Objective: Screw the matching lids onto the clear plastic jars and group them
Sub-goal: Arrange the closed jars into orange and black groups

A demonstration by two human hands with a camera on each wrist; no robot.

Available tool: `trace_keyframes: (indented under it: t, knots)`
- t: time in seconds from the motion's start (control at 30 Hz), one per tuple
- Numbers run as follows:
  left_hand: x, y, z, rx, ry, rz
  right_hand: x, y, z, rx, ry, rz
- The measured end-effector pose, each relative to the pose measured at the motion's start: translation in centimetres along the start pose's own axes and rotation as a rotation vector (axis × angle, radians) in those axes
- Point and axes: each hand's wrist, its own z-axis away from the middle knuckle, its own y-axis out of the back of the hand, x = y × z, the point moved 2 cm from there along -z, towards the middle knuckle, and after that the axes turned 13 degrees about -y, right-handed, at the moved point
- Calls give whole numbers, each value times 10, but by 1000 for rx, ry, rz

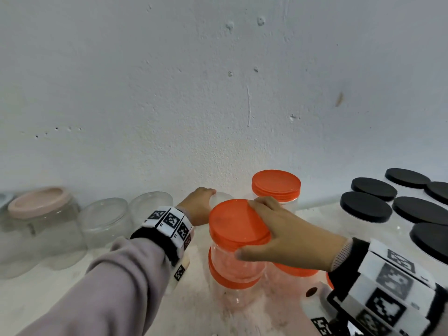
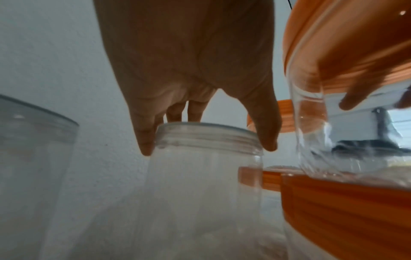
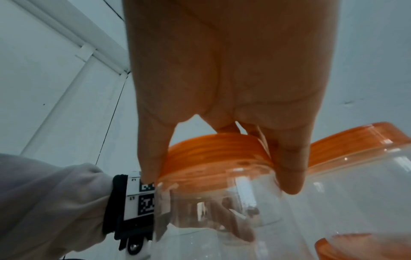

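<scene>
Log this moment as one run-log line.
left hand: grips open jar rim | right hand: holds orange-lidded jar by lid, over another

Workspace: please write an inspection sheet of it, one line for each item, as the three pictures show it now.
Surface: white counter, against a wall.
Job's things: open jar gripped at its rim; orange-lid jar held over another orange-lid jar; one more at the wall; black-lid jars grouped right.
Clutter: pink-lid jar, two lidless jars left.
Grippers: left hand on open jar; right hand, fingers round the orange lid.
Cables: nothing seen.
Surroundings: marker bands on both wrists.
</scene>
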Motion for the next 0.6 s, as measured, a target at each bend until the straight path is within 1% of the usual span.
trace_keyframes:
  t: [0.07,0.13,0.23,0.33,0.4,0.47,0.6]
  knots:
    - [0,14,11,111,-36,-6,4,-6,3,31,-20,-69]
    - [1,37,26,204,-45,51,9,-13,7,63,-55,-178]
    - [-4,80,43,329,-58,149,14,-29,12,96,-86,-366]
    - [-13,122,61,430,-49,182,18,-46,14,107,-97,-550]
    - [-22,143,73,482,-22,160,21,-56,15,109,-134,-634]
    - [-32,156,84,515,23,107,24,-66,15,111,-183,-655]
    - [-52,163,97,548,105,25,27,-85,15,84,-226,-683]
